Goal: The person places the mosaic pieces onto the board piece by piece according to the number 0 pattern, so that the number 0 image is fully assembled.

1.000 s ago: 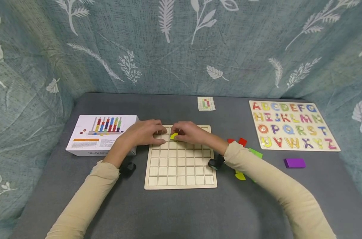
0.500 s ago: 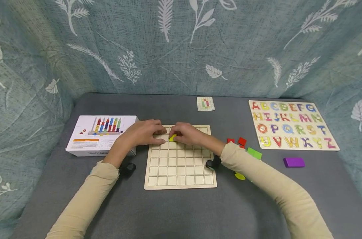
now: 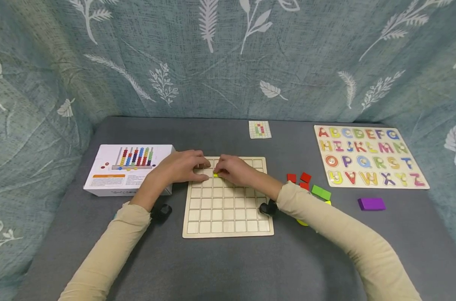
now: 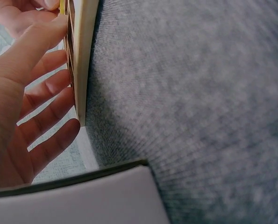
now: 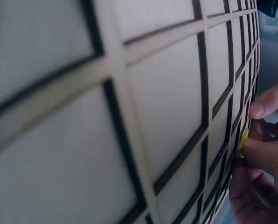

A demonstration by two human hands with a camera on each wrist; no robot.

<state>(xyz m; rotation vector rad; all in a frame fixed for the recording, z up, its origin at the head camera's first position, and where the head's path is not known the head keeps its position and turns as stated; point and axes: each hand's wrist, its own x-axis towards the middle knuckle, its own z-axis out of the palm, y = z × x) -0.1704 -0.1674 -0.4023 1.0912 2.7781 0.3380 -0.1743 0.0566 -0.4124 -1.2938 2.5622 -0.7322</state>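
Note:
A pale wooden grid board (image 3: 228, 226) lies flat on the dark grey table. My right hand (image 3: 238, 170) is over its upper left part, fingertips and thumb on a small yellow piece (image 3: 215, 175) at a cell in the second row. In the right wrist view the thumb is against the yellow piece (image 5: 244, 139) and the fingers are close to the board. My left hand (image 3: 183, 166) rests at the board's upper left edge, fingers spread and loosely bent, holding nothing. Its thumb touches the board beside the right hand in the left wrist view.
Red squares (image 3: 305, 177), green pieces (image 3: 321, 192) and partly hidden yellow pieces lie right of the board. A pattern card (image 3: 259, 129) is behind it. An alphabet board (image 3: 370, 158) and purple block (image 3: 371, 204) are farther right; a white box (image 3: 128, 167) stands left.
The yellow piece has gone from tilted between the right fingers to lying lower, with less of it showing. The right sleeve has shifted, uncovering more red and green pieces. My left hand stays put.

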